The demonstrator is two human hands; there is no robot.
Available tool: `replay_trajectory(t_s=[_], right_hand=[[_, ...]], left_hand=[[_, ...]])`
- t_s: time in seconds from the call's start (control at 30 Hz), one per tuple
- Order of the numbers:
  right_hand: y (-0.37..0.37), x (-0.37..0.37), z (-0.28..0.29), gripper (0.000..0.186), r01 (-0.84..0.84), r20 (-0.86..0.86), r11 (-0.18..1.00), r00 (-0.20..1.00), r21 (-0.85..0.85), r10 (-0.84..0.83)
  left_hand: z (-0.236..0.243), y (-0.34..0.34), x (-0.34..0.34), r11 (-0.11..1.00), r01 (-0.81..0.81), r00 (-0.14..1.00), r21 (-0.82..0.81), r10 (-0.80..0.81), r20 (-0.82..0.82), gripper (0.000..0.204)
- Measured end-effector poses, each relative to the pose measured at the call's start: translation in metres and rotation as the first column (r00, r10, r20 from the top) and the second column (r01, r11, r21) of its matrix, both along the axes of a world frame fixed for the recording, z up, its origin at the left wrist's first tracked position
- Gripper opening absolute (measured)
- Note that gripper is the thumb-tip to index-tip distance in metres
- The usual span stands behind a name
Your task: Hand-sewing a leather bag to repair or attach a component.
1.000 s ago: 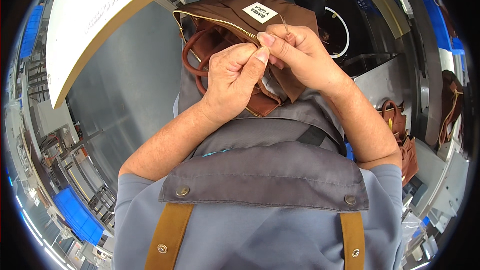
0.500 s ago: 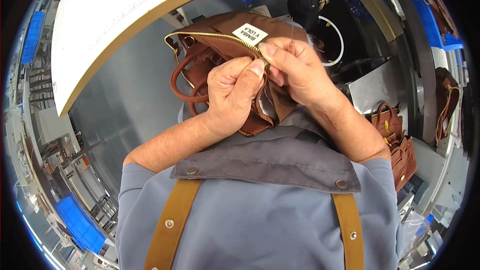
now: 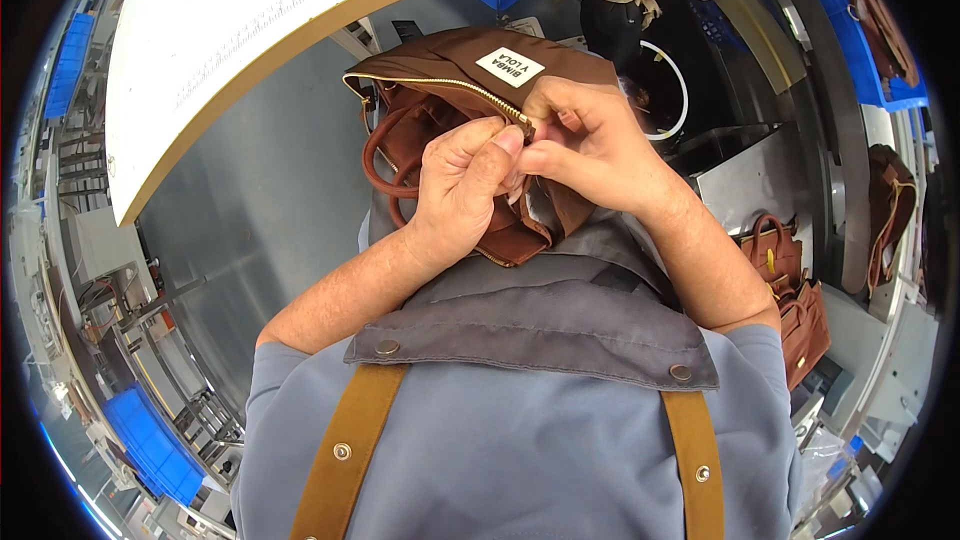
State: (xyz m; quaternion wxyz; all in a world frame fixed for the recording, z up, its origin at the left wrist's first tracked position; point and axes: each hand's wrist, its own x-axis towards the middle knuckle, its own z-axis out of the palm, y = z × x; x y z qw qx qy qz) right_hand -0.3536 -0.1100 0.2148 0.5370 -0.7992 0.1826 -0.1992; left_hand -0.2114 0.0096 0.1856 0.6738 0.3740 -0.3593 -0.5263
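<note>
A brown handbag (image 3: 440,48) with a gold zip (image 3: 470,90) along its open mouth lies in front of my body. It carries a white label (image 3: 510,67) and rounded brown handles (image 3: 378,165). My left hand (image 3: 465,180) is closed, thumb and finger pinching the bag's edge at the end of the zip. Right beside it, my right hand (image 3: 595,145) has its fingers bent in toward the same spot, thumb touching near the left fingertips. What lies between the right fingers is hidden.
A curved white tabletop (image 3: 230,60) with ruler markings borders the far side. More brown bags (image 3: 795,310) sit at the lower right. Blue bins (image 3: 150,445) stand at the left, and a metal box (image 3: 740,175) stands at the right near a white ring (image 3: 680,90).
My right hand has shifted slightly, its fingers turning in and its thumb dropping lower beside the left thumb. A thin upright line above the right hand no longer shows. The left pinch stays.
</note>
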Motion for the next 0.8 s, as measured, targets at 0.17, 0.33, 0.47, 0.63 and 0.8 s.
replay_trajectory(t_s=[0.17, 0.33, 0.47, 0.63, 0.8], right_hand=[[-0.002, 0.005, -0.011, 0.039, -0.050, 0.113, 0.998, 0.993, 0.039, 0.045], [-0.005, 0.004, -0.006, 0.037, -0.075, 0.047, 0.995, 0.996, -0.063, 0.078], [-0.006, 0.005, -0.011, 0.038, -0.015, 0.121, 0.975, 0.992, -0.222, 0.042], [0.005, 0.008, -0.016, 0.037, 0.077, 0.160, 0.996, 0.985, -0.046, -0.068], [0.013, 0.004, -0.010, 0.035, 0.172, 0.194, 0.934, 0.951, 0.312, -0.240]], left_hand=[[-0.011, 0.000, 0.007, 0.998, 0.048, 0.999, 0.027, -0.048, -0.020, 0.031], [0.001, 0.004, 0.021, 0.980, 0.023, 0.901, 0.198, -0.106, 0.420, 0.031], [0.008, 0.001, 0.021, 0.985, 0.047, 0.854, 0.167, -0.126, 0.505, 0.030], [-0.004, -0.004, 0.008, 1.000, 0.002, 0.962, 0.006, -0.003, 0.272, 0.034], [-0.004, -0.003, 0.004, 1.000, -0.014, 0.980, -0.017, 0.017, 0.197, 0.037]])
